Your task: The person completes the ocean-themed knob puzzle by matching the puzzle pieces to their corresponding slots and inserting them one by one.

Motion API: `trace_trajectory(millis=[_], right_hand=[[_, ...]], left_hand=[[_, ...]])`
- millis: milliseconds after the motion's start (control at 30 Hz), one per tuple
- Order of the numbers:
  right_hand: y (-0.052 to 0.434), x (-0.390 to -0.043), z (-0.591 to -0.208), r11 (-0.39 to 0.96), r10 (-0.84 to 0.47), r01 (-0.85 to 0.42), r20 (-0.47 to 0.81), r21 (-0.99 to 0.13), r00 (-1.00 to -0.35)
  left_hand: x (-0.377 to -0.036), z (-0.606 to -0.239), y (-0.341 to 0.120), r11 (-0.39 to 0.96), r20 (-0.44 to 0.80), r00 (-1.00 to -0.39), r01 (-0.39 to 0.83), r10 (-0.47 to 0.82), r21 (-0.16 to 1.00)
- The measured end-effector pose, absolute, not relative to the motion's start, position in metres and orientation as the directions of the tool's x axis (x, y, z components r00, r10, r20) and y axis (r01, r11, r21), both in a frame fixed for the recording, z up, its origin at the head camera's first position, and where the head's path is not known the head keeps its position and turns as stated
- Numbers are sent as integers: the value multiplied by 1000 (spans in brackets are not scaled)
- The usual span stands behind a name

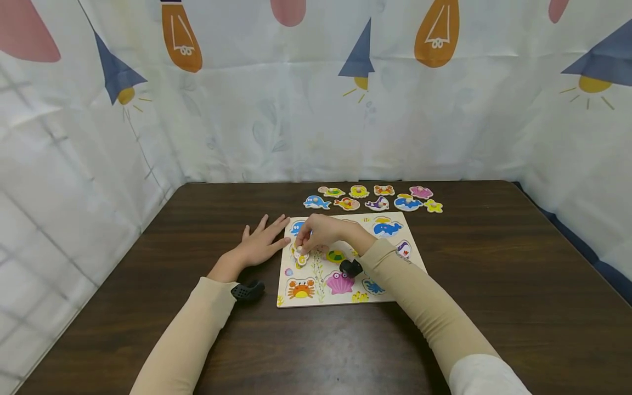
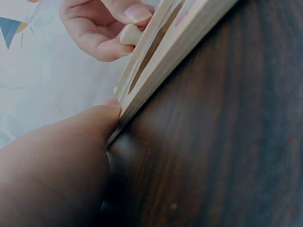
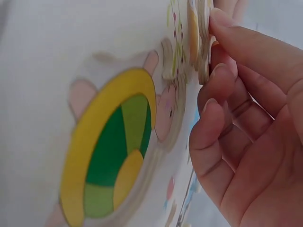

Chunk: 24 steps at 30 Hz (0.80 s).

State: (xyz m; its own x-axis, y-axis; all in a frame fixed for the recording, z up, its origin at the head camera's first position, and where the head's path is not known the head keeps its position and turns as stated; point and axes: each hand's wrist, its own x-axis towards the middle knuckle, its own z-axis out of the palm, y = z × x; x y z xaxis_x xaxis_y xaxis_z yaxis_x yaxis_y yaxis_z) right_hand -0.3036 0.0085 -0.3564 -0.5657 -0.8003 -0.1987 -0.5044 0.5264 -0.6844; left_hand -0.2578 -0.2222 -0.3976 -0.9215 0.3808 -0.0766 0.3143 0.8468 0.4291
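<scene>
My left hand [image 1: 257, 246] lies palm-down on the table with its fingers spread; fingertips reach the left edge of a wooden peg puzzle board [image 1: 340, 299]. In the left wrist view its thumb [image 2: 106, 116] is right at the board's edge. Over the board's left side, my right hand [image 1: 323, 230] pinches a small white-and-yellow puzzle piece [image 1: 302, 260]. A pale knob [image 2: 131, 35] shows between those fingers in the left wrist view. The piece sits close over a recess. Near the right hand, the right wrist view shows a turtle picture [image 3: 113, 146] in its recess.
Behind the board lie several loose knobbed pieces in two rows, including a turtle [image 1: 332, 192], a crab [image 1: 384, 190], a blue whale [image 1: 408, 203] and a yellow star [image 1: 433, 206]. The dark wooden table [image 1: 494, 263] meets a patterned curtain [image 1: 306, 137] at the back.
</scene>
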Motion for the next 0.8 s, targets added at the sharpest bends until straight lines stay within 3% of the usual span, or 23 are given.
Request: trace_trajectory(millis=[267,800], right_hand=[[4,-301,-359,548,-783,-428,-262,-719,-564],[-2,-295,-359,568,-773,-462,-249,-681,-584]], left_hand=[[-258,-399,-222,847,-62,-923,321,380,424],[-257,-398,-222,841,-63,-922,318,382,437]])
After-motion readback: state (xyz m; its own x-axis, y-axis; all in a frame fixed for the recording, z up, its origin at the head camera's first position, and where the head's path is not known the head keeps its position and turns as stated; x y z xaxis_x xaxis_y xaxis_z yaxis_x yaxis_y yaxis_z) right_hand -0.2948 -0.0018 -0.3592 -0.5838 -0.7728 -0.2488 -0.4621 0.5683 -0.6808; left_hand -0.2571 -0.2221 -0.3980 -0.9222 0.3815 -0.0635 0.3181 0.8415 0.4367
